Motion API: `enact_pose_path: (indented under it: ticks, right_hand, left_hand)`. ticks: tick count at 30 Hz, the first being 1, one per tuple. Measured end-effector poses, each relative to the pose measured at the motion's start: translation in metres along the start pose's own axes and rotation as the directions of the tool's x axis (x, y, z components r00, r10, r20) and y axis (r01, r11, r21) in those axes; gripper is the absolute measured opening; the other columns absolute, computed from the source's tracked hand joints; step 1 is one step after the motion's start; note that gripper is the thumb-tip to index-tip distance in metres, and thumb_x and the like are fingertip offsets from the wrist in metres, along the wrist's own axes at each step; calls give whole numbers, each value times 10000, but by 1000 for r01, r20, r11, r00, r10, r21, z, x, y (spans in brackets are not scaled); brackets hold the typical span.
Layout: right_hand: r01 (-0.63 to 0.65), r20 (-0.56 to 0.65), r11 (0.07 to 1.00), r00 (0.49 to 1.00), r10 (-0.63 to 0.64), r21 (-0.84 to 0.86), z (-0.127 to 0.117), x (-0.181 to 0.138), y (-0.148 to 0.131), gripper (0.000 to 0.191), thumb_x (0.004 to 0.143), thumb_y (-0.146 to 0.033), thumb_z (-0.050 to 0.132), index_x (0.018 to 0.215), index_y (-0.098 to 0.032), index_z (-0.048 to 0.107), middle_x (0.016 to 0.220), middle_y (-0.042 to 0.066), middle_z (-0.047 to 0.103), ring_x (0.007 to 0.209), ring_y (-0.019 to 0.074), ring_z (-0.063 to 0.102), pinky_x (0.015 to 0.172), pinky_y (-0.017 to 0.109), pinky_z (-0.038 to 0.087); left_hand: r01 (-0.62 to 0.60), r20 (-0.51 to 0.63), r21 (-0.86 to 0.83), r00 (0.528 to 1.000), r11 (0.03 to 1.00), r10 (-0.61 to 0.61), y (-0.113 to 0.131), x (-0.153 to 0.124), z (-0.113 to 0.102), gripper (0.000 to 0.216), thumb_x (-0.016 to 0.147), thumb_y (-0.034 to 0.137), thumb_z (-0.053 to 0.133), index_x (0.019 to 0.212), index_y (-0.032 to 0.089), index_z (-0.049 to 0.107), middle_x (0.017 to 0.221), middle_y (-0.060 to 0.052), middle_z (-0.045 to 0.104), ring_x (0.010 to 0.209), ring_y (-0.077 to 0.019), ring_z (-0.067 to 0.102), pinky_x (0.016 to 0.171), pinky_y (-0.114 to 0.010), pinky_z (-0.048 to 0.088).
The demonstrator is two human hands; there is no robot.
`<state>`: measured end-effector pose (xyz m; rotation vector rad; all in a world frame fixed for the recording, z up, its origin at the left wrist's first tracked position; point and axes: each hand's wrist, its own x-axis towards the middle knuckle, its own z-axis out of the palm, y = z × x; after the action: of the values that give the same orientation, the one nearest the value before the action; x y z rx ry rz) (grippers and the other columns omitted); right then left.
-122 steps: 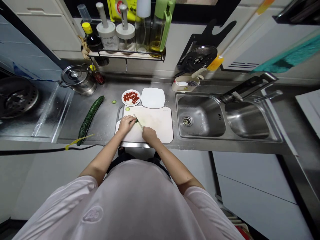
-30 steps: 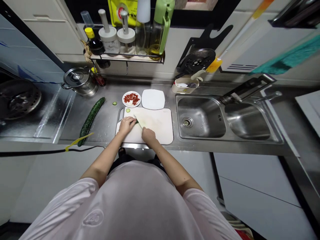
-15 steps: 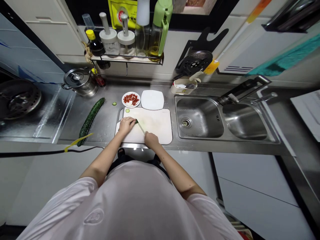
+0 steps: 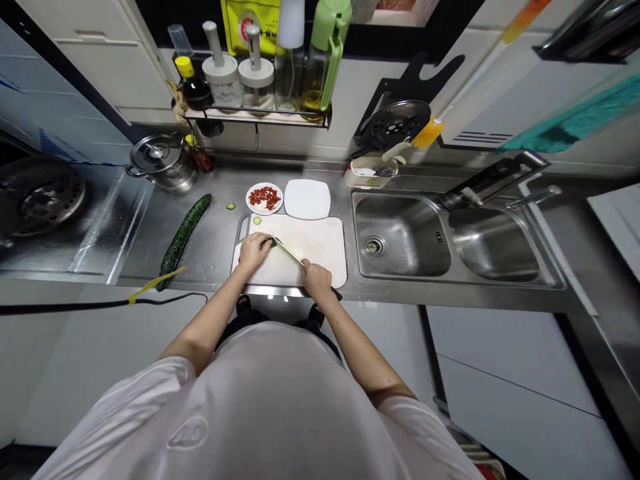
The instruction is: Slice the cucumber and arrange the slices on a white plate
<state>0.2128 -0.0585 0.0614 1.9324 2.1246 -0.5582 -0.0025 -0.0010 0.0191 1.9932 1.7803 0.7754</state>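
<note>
The left hand (image 4: 254, 251) curls around a partly hidden, dark-green cucumber piece (image 4: 273, 243) on the smooth, round-cornered white board (image 4: 323, 243); the right hand (image 4: 317, 280) grips a knife (image 4: 290, 252), its slim metal blade slanting to the piece. A long, bumpy cucumber (image 4: 184, 239) lies leftward on the steel counter (image 4: 215, 247).

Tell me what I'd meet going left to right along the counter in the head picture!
Stove burner, long cucumber, small green piece on the counter, left hand, right hand, left sink basin, right sink basin.
</note>
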Motion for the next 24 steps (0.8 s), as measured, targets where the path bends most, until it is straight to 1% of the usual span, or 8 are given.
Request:
enact_pose_path:
  ticks: [3,6,8,11,14,17,20,24]
  right_hand:
    - [-18,-67,1000,998,18,0,0,-3,3,314,1001,-308,302,1206,-253,533,954,75,670,867,201,628,739,289,383]
    - [-25,-143,1000,989,24,-4,1,-5,6,270,969,-315,395,1179,-243,549,959,71,664,869,206,611,747,291,366]
    - [-27,-190,1000,981,25,-12,2,-6,8,289,935,-290,459,1205,-229,540,974,75,660,889,212,596,771,297,355]
    - [-22,-249,1000,968,16,-20,2,-7,12,406,897,-273,513,1299,-216,490,1006,85,651,930,225,568,809,312,337]
    - [-8,-263,1000,965,2,-20,2,-9,16,474,884,-282,531,1347,-210,463,1029,95,639,959,235,540,833,322,319]
    - [12,-259,1000,966,-15,-15,3,-12,21,487,882,-287,530,1358,-202,467,1031,106,632,972,244,520,848,329,302]
    - [26,-251,1000,968,-29,-13,6,-15,27,496,882,-279,521,1367,-196,467,1030,113,626,976,251,506,852,336,293]
    - [35,-244,999,969,-39,-21,11,-19,33,492,878,-271,524,1361,-191,476,1027,109,623,969,245,501,852,333,288]
  left_hand:
    - [33,-50,-43,998,999,-35,-1,-1,-1,261,903,331,493,1035,225,693,1069,-62,674,1037,-216,590,951,-358,433]
    - [88,-108,-114,989,990,-100,2,0,-5,288,917,350,466,1054,223,685,1075,-64,677,1043,-213,592,951,-359,441]
    - [99,-109,-161,987,982,-118,6,2,-8,298,913,379,474,1058,221,682,1077,-61,679,1039,-210,598,946,-356,450]
    - [56,-39,-187,997,981,-65,15,2,-14,305,870,427,546,1055,226,683,1090,-54,675,1034,-207,602,942,-347,459]
    - [48,22,-176,999,983,-45,22,3,-17,325,811,426,627,1066,231,679,1092,-51,672,1019,-208,605,931,-343,469]
    - [86,74,-176,995,981,-74,24,4,-17,317,782,389,658,1054,227,680,1075,-49,679,994,-207,611,905,-338,478]
    - [133,143,-182,984,974,-108,23,7,-18,260,766,363,665,980,220,692,1022,-42,691,938,-203,621,852,-331,490]
    - [130,228,-219,971,967,-79,22,11,-17,174,742,310,666,882,209,690,936,-30,696,871,-187,626,804,-312,493]
